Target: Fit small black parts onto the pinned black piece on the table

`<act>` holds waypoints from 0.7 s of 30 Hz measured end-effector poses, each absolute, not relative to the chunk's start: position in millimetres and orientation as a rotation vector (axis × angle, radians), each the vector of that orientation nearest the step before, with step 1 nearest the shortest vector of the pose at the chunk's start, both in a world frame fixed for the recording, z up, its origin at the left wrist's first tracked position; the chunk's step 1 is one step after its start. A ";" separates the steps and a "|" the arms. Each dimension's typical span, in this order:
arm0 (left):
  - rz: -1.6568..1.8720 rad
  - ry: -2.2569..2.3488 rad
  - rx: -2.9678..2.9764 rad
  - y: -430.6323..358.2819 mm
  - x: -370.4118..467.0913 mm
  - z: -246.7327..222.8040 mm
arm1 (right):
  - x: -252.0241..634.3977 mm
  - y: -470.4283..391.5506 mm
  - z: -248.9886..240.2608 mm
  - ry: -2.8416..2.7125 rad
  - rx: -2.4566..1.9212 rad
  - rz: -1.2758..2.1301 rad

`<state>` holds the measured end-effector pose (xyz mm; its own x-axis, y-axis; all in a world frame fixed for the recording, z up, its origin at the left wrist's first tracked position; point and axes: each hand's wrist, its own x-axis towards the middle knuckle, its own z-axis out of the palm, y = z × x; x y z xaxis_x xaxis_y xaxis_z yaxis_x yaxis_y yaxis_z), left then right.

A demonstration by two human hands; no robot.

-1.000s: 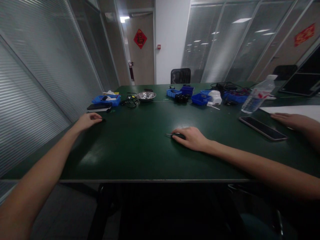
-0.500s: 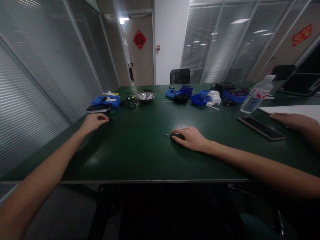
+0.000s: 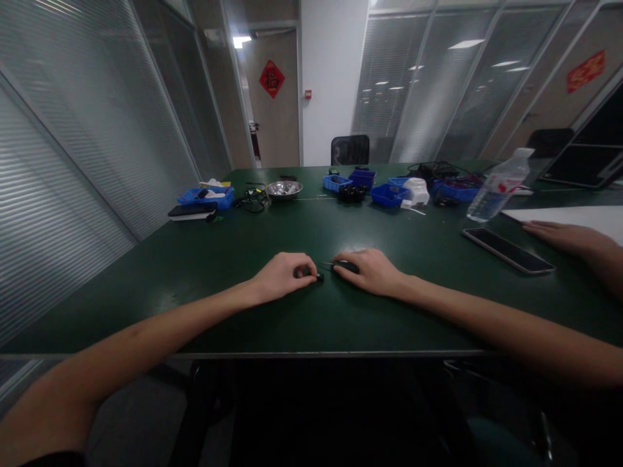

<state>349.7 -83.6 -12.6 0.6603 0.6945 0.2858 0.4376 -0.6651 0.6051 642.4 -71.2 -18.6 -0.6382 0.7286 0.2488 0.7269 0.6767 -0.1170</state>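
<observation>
My left hand [image 3: 287,277] is near the middle of the green table [image 3: 243,331], thumb and fingers pinched on a small dark object [image 3: 320,277] too small to name. Just to its right, my right hand [image 3: 372,271] rests on the table, closed round the black handle of a screwdriver-like tool [image 3: 346,266]. The tool's thin metal shaft points left, toward the fingertips of my left hand. A small gap separates the shaft from the small dark object.
Right of my hands lie a phone [image 3: 509,250], a tilted water bottle [image 3: 501,184] and another person's hand [image 3: 567,237]. Farther back are a metal bowl [image 3: 284,189], a blue tray [image 3: 221,199], a dark notebook [image 3: 192,211], blue bins [image 3: 389,194] and cables [image 3: 253,200].
My left hand has moved right, from beside the notebook to the table's middle, carrying the small dark object. My right hand and its tool have stayed almost in place.
</observation>
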 end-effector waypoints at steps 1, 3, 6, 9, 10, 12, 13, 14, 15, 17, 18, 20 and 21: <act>0.707 0.869 2.379 -84.5 353.2 -14.7 | 642.4 -71.0 -18.8 -2.617 -1.162 0.015; 0.722 0.867 2.360 -84.6 354.9 -17.7 | 642.6 -70.2 -19.8 -2.619 -1.163 0.019; 0.725 0.899 2.330 -83.8 350.7 -19.2 | 642.6 -69.5 -21.1 -2.618 -1.161 0.006; 0.731 0.921 2.311 -83.6 346.6 -18.5 | 642.6 -70.5 -20.2 -2.610 -1.144 0.024; 0.734 0.920 2.310 -83.6 345.8 -18.3 | 642.7 -71.1 -19.4 -2.614 -1.128 0.046; 0.732 0.910 2.320 -83.3 344.6 -18.4 | 642.9 -72.3 -18.1 -2.618 -1.094 0.068; 0.733 0.909 2.329 -83.0 344.1 -18.8 | 643.2 -72.8 -17.6 -2.618 -1.072 0.076; 0.733 0.910 2.340 -82.6 343.6 -19.3 | 643.6 -73.3 -17.3 -2.616 -1.048 0.083; 0.732 0.914 2.351 -82.2 343.1 -19.7 | 644.0 -73.8 -17.1 -2.613 -1.021 0.092; 0.729 0.925 2.373 -81.8 342.1 -20.2 | 644.9 -74.8 -16.7 -2.603 -0.966 0.120; 0.726 0.928 2.382 -81.9 341.7 -20.0 | 645.4 -75.4 -16.4 -2.603 -0.939 0.142; 0.724 0.925 2.396 -82.5 341.4 -18.9 | 646.3 -76.5 -15.5 -2.613 -0.892 0.182; 0.727 0.921 2.401 -82.9 341.4 -18.1 | 646.7 -76.9 -15.0 -2.624 -0.870 0.196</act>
